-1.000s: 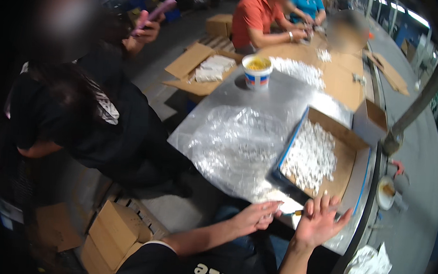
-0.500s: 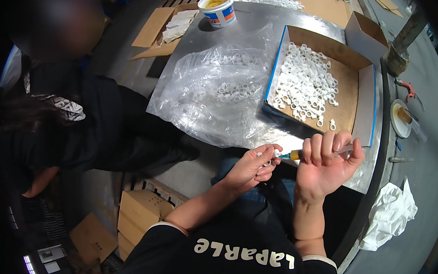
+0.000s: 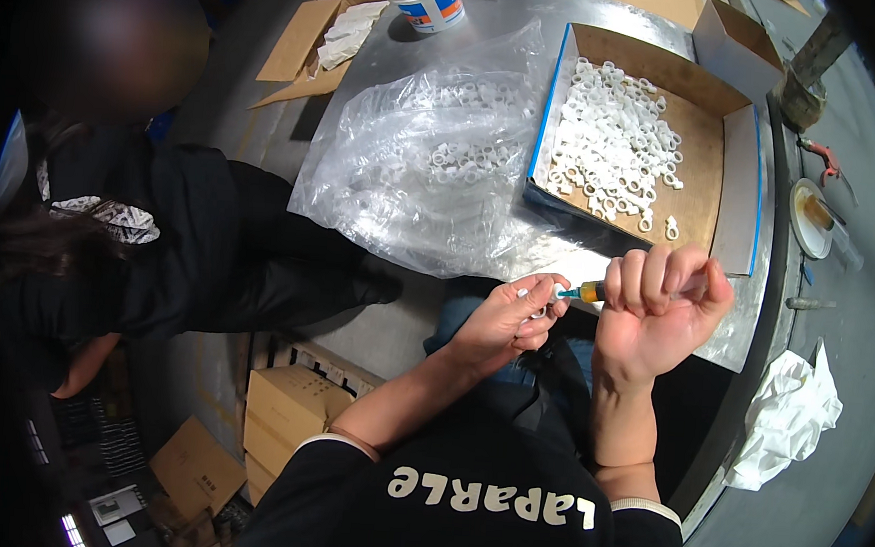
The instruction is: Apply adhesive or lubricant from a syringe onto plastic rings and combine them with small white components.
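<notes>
here, right of the frame's centre, the right hand (image 3: 658, 309) curls its fingers round an amber-filled, teal-tipped syringe (image 3: 591, 291), long axis nearly level, pointing left at a small white plastic ring (image 3: 557, 293) the left hand (image 3: 503, 324) pinches.

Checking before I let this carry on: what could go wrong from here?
1. The teal tip of the slim amber-filled syringe in the right hand is very close to the left hand; a slip might smear fluid or jab it.
2. The left hand seems to hold more than one small white plastic ring, so one could drop.
3. The clear crinkled plastic bag reaches the edge of the grey metal table; a knock might drag it off.
</notes>
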